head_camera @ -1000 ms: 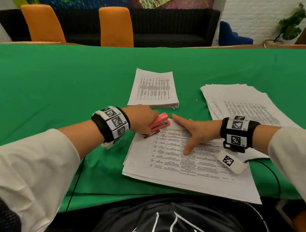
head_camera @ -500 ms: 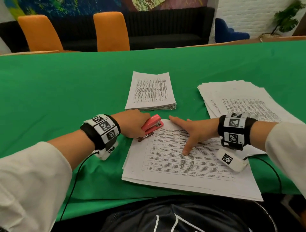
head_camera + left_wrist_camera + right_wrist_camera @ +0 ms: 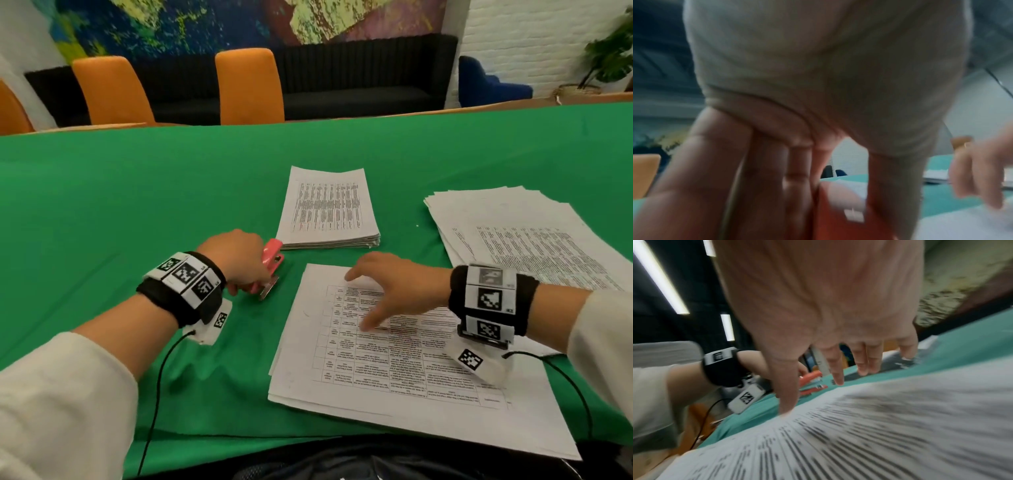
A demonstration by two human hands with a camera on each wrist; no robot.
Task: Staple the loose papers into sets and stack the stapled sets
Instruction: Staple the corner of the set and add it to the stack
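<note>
A set of printed sheets lies on the green cloth in front of me. My right hand hovers over its upper part with fingers spread, the thumb tip touching the paper. My left hand grips the pink stapler on the cloth, just left of the set's top corner and clear of it. In the left wrist view my fingers wrap the stapler. A neat pile of sets sits behind, and a loose, fanned pile of papers lies at the right.
The green table stretches wide to the left and back. Two orange chairs and a black sofa stand beyond its far edge. Cables run from both wristbands toward me.
My left hand has pulled the stapler off the set's top corner and moved it left onto the cloth. My right hand has lifted from flat on the sheets to spread fingertips.
</note>
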